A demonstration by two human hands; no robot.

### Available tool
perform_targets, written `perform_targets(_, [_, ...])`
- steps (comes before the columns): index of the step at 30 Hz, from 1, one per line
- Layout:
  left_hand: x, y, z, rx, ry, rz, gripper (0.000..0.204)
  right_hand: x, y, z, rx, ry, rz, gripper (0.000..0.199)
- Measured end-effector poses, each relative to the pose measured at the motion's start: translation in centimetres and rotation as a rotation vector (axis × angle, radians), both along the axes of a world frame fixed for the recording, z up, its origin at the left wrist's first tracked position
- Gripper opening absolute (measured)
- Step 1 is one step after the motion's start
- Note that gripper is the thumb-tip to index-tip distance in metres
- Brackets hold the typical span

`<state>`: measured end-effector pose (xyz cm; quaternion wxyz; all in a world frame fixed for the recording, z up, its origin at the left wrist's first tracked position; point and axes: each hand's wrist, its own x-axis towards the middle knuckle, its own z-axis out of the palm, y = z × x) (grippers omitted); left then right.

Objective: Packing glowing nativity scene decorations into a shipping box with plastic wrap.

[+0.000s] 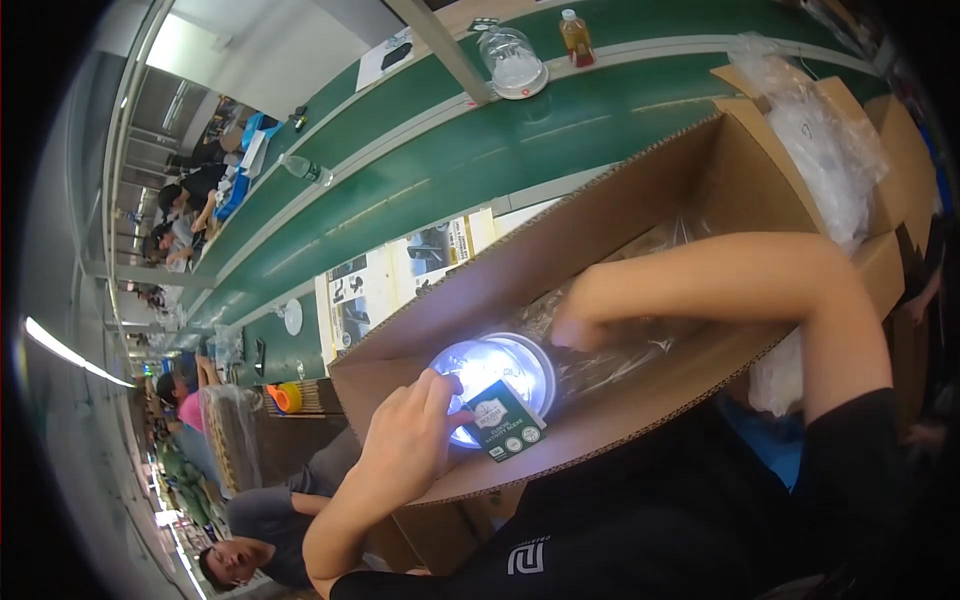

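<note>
A brightly glowing clear dome with a pale round base (537, 362) is tipped on its side inside the open cardboard box (640, 205). My left hand (410, 432) grips the dome at its left side, thumb and fingers closed on it. A dark green card tag (500, 422) lies against the dome, by my left thumb. Deeper in the box, to the right of the dome, my right hand (580, 322) reaches down beside clear plastic film (640, 335); its fingers are smeared and partly hidden, so their grip does not show.
The green conveyor table (400, 215) runs behind the box, carrying another clear dome (512, 65), a drink bottle (577, 38) and a clear bottle (307, 170). Bagged plastic (825, 160) hangs at the box's right flaps. An orange tape roll (285, 398) and a person (262, 545) are at left.
</note>
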<state>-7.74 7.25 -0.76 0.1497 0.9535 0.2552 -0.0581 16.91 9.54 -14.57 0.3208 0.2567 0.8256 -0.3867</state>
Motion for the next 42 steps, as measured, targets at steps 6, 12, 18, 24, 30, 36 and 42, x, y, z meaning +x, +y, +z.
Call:
perform_targets(6, [-0.6,0.0,-1.2,-0.045,0.053,0.032,0.030,-4.9,2.4,-9.0,0.066,-0.131,-0.047,0.035])
perform_targets(12, [-0.1,1.4,-5.3,-0.065,0.102,-0.025,0.024,-5.7,4.2,-24.3,0.150,0.047,-0.371,0.036])
perform_targets(18, [-1.3,2.1,-6.7,-0.072,0.248,0.033,0.023,-5.3,3.9,-20.0,0.204,0.223,-0.293,0.035])
perform_targets(24, [-0.4,1.5,-6.9,-0.040,0.263,-0.035,0.027,-4.0,2.5,-12.6,0.195,0.459,-0.793,0.047])
perform_targets(30, [1.1,-0.7,-4.4,0.006,0.222,-0.148,0.020,-5.5,3.6,-12.2,0.159,0.450,-0.774,0.037])
perform_targets(36, [1.3,-3.3,-3.7,0.083,0.307,-0.233,0.033,-6.8,2.8,-13.0,0.142,0.387,-0.653,0.034])
perform_targets(42, [0.1,-1.7,-6.1,0.057,0.289,-0.136,0.032,-5.1,3.1,-14.8,0.083,0.256,-0.565,0.032])
